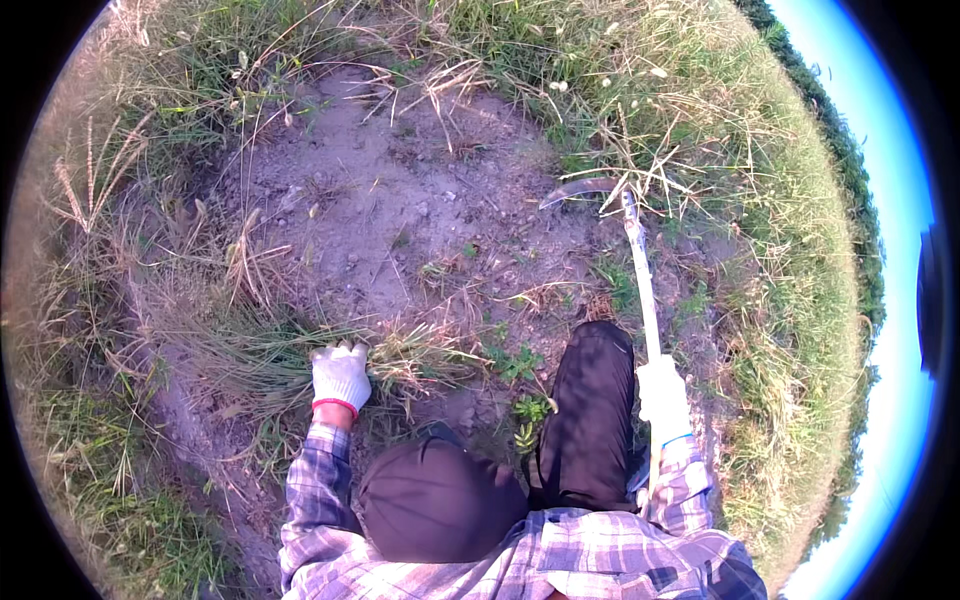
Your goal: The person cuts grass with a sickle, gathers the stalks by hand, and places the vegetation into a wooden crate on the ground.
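A white knitted glove with a red cuff edge covers my left hand [341, 377]. Its fingers are closed around a bundle of cut grass [277, 360] lying low over the soil, stems pointing right and tops spreading left. My right hand [664, 397], in a white glove too, grips the long pale handle of a sickle [643, 277]. The curved metal blade [581, 189] is at the far end, its tip pointing left over bare soil. Grass seed heads [656, 176] lie across the joint of blade and handle.
Bare soil [360, 210] lies ahead, with taller grass [465, 37] beyond it and along both sides. Small leafy weeds [517, 365] grow between my hands. My bent knee in dark trousers [596, 397] is just left of the handle. A tree line and sky show at the right.
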{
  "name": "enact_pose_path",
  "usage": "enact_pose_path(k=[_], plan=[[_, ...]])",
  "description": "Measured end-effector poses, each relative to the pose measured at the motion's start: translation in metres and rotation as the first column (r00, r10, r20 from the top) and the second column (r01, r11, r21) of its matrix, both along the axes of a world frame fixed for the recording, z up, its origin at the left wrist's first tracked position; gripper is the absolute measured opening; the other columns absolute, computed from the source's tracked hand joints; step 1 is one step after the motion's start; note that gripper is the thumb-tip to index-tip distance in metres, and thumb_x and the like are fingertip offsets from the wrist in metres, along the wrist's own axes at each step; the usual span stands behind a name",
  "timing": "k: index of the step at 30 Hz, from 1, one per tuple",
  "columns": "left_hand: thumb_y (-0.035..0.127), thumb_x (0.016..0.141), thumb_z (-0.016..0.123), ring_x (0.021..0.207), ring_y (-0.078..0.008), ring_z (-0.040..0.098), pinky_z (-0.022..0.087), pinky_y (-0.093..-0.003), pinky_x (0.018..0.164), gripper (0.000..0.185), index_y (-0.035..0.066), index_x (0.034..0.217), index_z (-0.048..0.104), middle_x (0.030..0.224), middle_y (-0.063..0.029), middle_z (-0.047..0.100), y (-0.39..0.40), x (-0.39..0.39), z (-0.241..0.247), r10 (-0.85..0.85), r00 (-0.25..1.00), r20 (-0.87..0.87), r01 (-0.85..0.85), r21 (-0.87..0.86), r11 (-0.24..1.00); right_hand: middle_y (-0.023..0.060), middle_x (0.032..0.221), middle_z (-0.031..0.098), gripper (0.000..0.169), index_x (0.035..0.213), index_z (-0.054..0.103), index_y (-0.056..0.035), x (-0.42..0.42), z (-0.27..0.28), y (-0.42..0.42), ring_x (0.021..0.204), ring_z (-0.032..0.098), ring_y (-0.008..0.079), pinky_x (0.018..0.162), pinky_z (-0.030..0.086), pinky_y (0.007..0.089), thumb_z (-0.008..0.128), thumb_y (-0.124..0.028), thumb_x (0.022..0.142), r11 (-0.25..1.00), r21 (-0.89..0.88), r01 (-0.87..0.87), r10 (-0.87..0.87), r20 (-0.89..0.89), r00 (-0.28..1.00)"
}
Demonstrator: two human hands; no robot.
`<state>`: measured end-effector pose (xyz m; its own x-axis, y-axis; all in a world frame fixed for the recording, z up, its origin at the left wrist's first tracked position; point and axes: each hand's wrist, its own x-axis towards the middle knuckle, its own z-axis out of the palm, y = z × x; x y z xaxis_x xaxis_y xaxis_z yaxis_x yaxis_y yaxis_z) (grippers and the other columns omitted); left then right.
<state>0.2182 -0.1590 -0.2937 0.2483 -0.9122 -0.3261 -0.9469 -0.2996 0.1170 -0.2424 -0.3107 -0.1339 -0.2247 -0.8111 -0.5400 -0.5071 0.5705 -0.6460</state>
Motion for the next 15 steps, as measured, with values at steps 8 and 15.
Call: enact_pose_path(k=[8,15], plan=[[0.014,0.077,0.062,0.1,-0.0304,0.063,0.044,-0.0486,0.088,0.029,0.013,0.106,0.065,0.102,-0.0116,0.066,0.007,-0.001,-0.004,-0.061,0.998,-0.025,0.06,-0.044,0.997,0.0197,0.075,0.064,0.02,0.096,0.051,-0.0079,-0.054,0.006,-0.022,0.068,0.066,0.0378,0.058,0.051,0.049,0.061,-0.025,0.09,0.86,-0.078,-0.504,0.221,-0.834,0.506],[0.019,0.074,0.069,0.098,-0.0314,0.061,0.043,-0.049,0.083,0.027,0.011,0.1,0.065,0.099,-0.0123,0.065,0.011,0.013,-0.016,-0.005,0.976,-0.218,-0.016,-0.094,0.995,0.0163,0.081,0.066,0.024,0.104,0.053,-0.0111,0.017,0.073,-0.082,0.077,0.065,0.0386,0.068,0.052,0.0495,0.059,-0.029,0.089,0.712,0.283,-0.642,0.404,-0.913,0.045]])
